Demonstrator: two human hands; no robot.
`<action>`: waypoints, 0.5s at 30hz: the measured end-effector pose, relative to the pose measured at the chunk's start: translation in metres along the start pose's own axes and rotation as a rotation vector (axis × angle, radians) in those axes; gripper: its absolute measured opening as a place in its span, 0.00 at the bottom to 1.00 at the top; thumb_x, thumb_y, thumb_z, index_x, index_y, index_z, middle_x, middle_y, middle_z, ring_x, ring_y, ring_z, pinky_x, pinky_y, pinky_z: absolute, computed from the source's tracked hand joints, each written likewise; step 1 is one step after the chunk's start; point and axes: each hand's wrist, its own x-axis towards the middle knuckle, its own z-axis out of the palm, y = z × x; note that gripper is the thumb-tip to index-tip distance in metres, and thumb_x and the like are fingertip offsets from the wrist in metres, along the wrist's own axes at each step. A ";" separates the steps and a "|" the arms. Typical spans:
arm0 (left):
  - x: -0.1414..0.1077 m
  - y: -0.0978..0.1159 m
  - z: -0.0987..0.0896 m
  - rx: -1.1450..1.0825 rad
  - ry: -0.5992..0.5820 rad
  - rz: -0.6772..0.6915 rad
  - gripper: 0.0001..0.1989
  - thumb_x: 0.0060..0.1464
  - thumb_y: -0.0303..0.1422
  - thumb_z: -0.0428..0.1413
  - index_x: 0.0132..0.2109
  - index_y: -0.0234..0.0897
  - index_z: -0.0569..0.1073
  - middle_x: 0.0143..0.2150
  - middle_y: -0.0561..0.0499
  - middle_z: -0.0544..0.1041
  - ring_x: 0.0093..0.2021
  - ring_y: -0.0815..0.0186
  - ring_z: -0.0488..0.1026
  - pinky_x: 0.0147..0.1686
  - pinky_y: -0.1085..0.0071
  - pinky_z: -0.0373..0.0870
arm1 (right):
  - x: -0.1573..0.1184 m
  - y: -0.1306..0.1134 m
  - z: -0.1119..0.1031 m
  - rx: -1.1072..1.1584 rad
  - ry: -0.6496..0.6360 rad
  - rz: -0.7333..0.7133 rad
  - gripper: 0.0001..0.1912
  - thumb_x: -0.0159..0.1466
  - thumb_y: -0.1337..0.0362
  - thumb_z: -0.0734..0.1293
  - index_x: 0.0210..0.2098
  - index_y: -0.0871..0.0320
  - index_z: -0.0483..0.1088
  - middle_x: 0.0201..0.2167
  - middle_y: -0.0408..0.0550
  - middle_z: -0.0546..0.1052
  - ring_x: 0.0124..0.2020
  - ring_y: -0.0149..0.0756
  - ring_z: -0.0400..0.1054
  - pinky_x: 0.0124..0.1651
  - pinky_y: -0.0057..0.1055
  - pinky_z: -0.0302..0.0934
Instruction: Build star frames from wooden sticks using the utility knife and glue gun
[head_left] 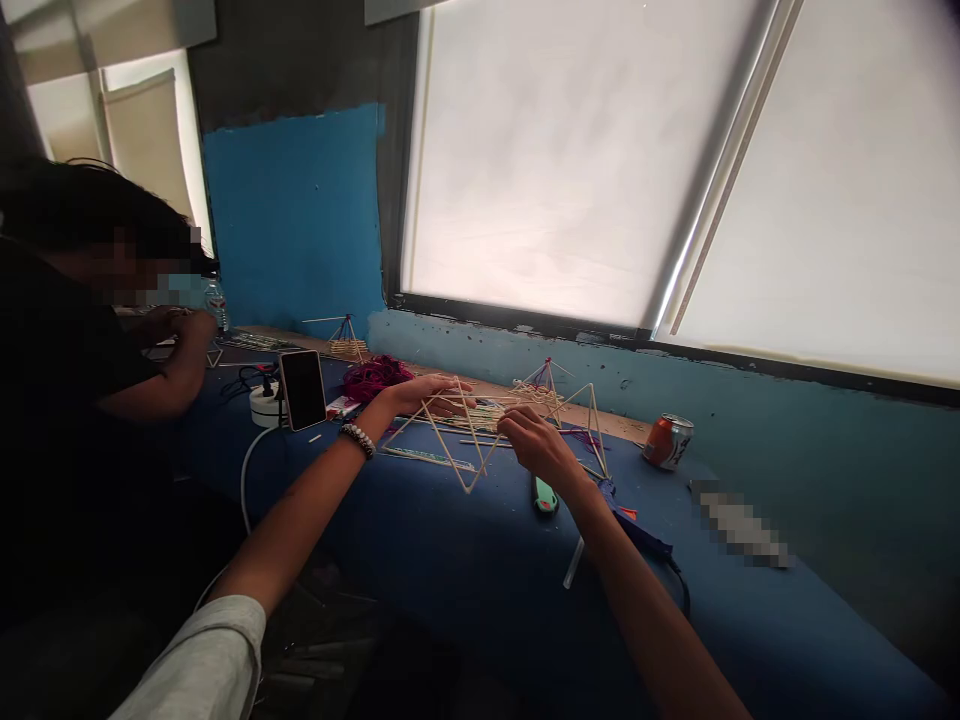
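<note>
A frame of thin pale sticks point(443, 440) is held up above the blue table, its lower corner pointing down. My left hand point(431, 394) is at its upper left part, fingers stretched and somewhat apart, with sticks against them. At the right end of the frame, the fingers of my right hand point(531, 438) are pinched round a stick. Another stick frame point(594, 430) stands just behind and right of my right hand. Loose sticks point(487, 415) lie behind both hands, partly hidden by them.
On the blue table point(465, 560) are a phone point(303, 390), a white power socket point(266, 406), purple-red yarn point(379, 376), a green-handled cutter point(545, 497), a blue glue gun point(637, 530), a clear stick point(574, 563) and a can point(668, 442). A person point(75, 300) works at the left.
</note>
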 end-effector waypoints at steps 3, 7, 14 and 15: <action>0.003 0.007 -0.002 0.139 0.040 -0.035 0.15 0.58 0.36 0.62 0.49 0.34 0.80 0.49 0.32 0.81 0.43 0.49 0.83 0.41 0.59 0.80 | -0.001 0.001 0.004 -0.034 -0.014 -0.015 0.18 0.69 0.79 0.53 0.39 0.56 0.70 0.41 0.54 0.75 0.47 0.44 0.65 0.47 0.41 0.67; 0.010 0.019 -0.007 0.275 0.046 -0.063 0.13 0.54 0.36 0.64 0.46 0.35 0.80 0.39 0.35 0.84 0.33 0.51 0.83 0.30 0.66 0.79 | -0.001 0.003 0.007 -0.044 -0.014 -0.029 0.18 0.69 0.78 0.53 0.40 0.56 0.71 0.40 0.54 0.75 0.46 0.44 0.65 0.47 0.40 0.67; 0.018 0.039 -0.007 0.300 0.069 -0.060 0.12 0.59 0.38 0.60 0.44 0.35 0.81 0.35 0.35 0.84 0.29 0.52 0.82 0.25 0.66 0.77 | -0.001 0.004 0.005 -0.037 0.004 -0.013 0.18 0.69 0.78 0.54 0.40 0.55 0.73 0.40 0.53 0.77 0.45 0.44 0.65 0.48 0.40 0.67; 0.017 0.042 -0.006 0.288 0.122 -0.058 0.13 0.59 0.39 0.59 0.45 0.35 0.81 0.36 0.35 0.84 0.29 0.51 0.82 0.26 0.65 0.77 | -0.001 0.004 0.005 -0.040 0.005 -0.012 0.18 0.69 0.78 0.55 0.40 0.56 0.73 0.40 0.53 0.77 0.46 0.44 0.65 0.48 0.40 0.67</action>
